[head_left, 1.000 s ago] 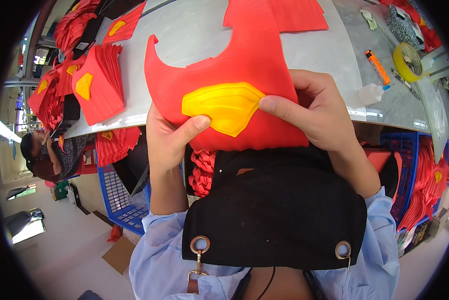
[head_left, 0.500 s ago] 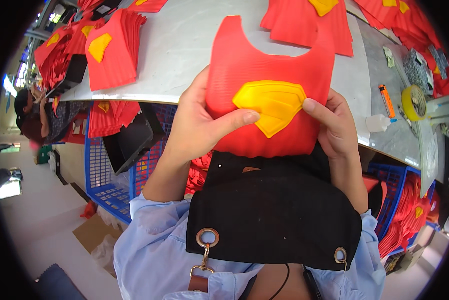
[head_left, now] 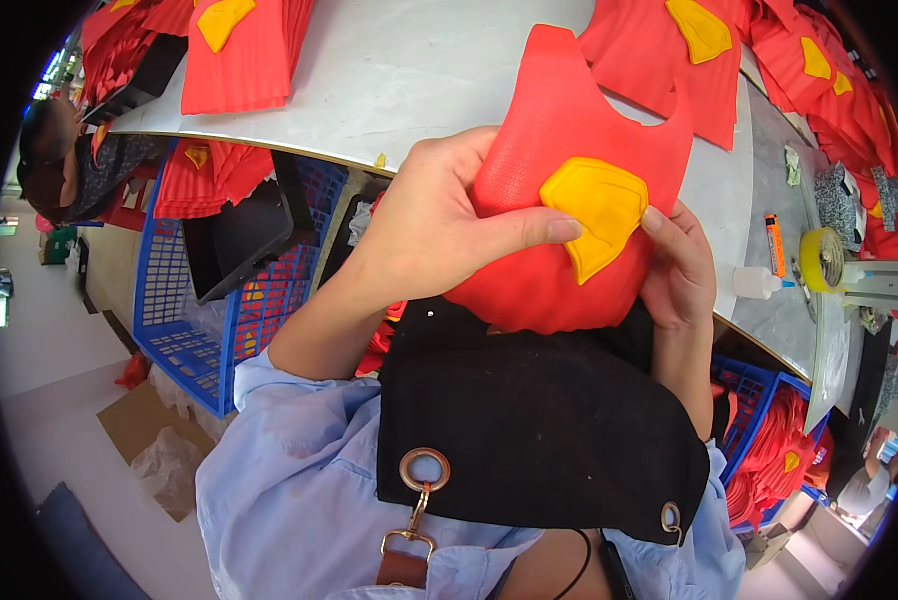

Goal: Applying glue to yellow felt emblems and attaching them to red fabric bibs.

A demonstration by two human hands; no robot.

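Observation:
Held up before me is a curved red sheet piece point(head_left: 559, 110) with a deep scooped notch along its top and a ribbed lower part. A yellow shield-shaped patch point(head_left: 619, 195) lies on its front. My left hand point(head_left: 439, 215) grips the left side, thumb pressed on the patch's lower left edge, fingers hidden behind. At the right side my right hand point(head_left: 684, 265) pinches the piece, its thumb at the patch's right edge. Beyond it on the grey table point(head_left: 399, 60) lies a stack of similar red pieces point(head_left: 619, 40).
Another red stack point(head_left: 234, 85) lies at the table's far left. A blue basket point(head_left: 179, 340) with a black box point(head_left: 239, 245) stands below. Right are tape point(head_left: 821, 260), a white bottle point(head_left: 756, 282), an orange tube point(head_left: 775, 245) and another blue basket point(head_left: 759, 385). A person point(head_left: 54, 150) sits far left.
The red piece has turned and tilted, its left side nearer my view, and sits further right. Both hands keep their hold on it. My view has shifted a little.

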